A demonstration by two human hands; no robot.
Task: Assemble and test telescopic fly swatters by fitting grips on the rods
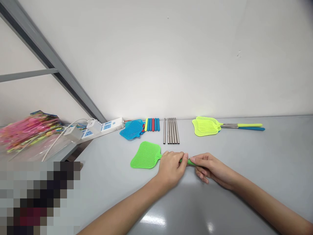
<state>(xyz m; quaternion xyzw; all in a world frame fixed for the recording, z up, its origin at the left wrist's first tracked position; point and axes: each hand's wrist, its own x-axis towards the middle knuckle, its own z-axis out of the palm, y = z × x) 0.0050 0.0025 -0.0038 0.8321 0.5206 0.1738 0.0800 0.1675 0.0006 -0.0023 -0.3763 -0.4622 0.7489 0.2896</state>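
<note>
one green swatter (146,156) is grasped in our left hand (171,166) and our right hand (210,167); beyond it we count six metal tubes (173,131) and six handles (153,124) (four of them blue).

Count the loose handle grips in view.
6, in one row left of the metal tubes: from the left, a yellow grip, two blue grips, a red grip, then two more blue. Others may be hidden under the blue fly-swatter heads.

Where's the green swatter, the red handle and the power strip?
Green swatter (146,155): head view, on its paddle.
Red handle (153,124): head view, on its middle.
Power strip (107,126): head view, on its top.
</note>
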